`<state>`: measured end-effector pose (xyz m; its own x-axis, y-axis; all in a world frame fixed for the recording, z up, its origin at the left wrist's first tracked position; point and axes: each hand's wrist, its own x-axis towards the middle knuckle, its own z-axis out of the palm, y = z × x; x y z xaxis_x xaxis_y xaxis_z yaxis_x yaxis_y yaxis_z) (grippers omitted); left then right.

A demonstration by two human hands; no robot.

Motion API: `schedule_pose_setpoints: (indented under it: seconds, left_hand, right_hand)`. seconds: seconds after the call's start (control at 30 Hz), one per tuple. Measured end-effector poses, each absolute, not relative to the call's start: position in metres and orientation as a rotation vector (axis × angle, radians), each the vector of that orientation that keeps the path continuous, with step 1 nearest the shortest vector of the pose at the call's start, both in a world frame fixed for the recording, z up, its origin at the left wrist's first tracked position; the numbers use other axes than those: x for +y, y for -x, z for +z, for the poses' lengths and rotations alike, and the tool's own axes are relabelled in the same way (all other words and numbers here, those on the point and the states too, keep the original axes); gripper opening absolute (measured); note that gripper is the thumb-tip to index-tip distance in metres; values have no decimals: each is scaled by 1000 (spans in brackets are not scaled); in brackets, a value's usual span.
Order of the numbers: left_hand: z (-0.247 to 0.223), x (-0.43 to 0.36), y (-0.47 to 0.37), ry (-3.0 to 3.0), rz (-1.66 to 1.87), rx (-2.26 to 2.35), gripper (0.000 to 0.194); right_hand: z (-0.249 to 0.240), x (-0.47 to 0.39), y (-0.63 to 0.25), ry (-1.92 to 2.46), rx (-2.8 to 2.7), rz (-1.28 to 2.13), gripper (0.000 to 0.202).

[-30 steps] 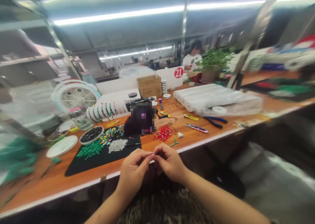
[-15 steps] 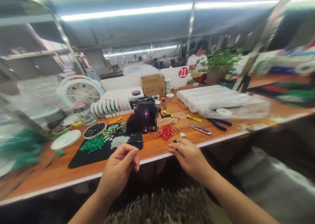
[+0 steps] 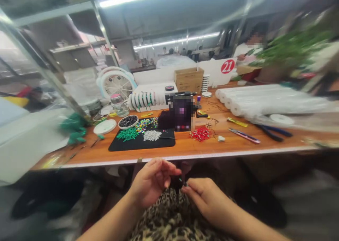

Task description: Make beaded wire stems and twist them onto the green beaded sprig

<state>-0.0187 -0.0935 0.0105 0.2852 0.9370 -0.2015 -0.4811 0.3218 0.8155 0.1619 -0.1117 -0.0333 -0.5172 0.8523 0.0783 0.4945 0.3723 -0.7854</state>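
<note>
Below the table's front edge, over my lap, both hands hover close together. My right hand (image 3: 203, 197) is closed in a pinch, with a small dark piece (image 3: 185, 184) at its fingertips; it is too small to name. Just left of that piece shows a tiny green bit (image 3: 180, 179). My left hand (image 3: 152, 182) has its fingers half bent and the thumb apart from them, with nothing visible in the grasp. On the black mat (image 3: 119, 145) lie green tube-like pieces (image 3: 128, 135), grey pieces (image 3: 152, 136) and multicoloured beads (image 3: 144, 125).
Red pieces (image 3: 200, 134), a box cutter (image 3: 244, 135) and pliers (image 3: 274, 131) lie to the right. Behind them are wrapped white rolls (image 3: 254, 101). A dish of black pieces (image 3: 128, 121), spools (image 3: 143, 100) and a fan (image 3: 119, 84) stand left. A co-worker (image 3: 249, 48) sits beyond.
Both hands have moved down off the table edge and closer together. My left hand has loosened from a pinch. The view has swung left, shifting the table rightward.
</note>
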Motion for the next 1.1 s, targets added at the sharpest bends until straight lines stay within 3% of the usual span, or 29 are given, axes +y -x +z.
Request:
schedule_pose_setpoints:
  seconds: [0.1, 0.4, 0.47, 0.57, 0.63, 0.67, 0.73, 0.83, 1.1]
  left_hand:
    - [9, -100, 14, -849, 1207, 854, 23]
    - [40, -99, 26, -1028, 1442, 945, 21]
    - [51, -100, 25, -1097, 1331, 893, 22]
    - [62, -108, 14, -1253, 967, 827, 22]
    - [62, -114, 5, -1375, 822, 846, 23]
    - [61, -116, 2, -1434, 789, 872, 23]
    - [54, -119, -1, -1516, 780, 934, 25]
    - [39, -115, 3, -1415, 841, 1019, 28]
    - [34, -89, 26, -1057, 1267, 1062, 22]
  right_hand:
    - [-36, -113, -154, 1095, -2297, 897, 34]
    - [-41, -119, -176, 975, -2298, 1046, 44]
    - [-35, -118, -183, 962, -2316, 1090, 40]
    - [-16, -116, -187, 938, -2282, 1018, 11]
    - [-3, -115, -181, 886, -2195, 1003, 31]
    - [1, -115, -176, 852, -2141, 1047, 33]
    - [2, -114, -165, 778, -2017, 1202, 16]
    - [-8, -113, -154, 718, -1886, 1344, 34]
    - [-16, -97, -184, 942, -2080, 858, 16]
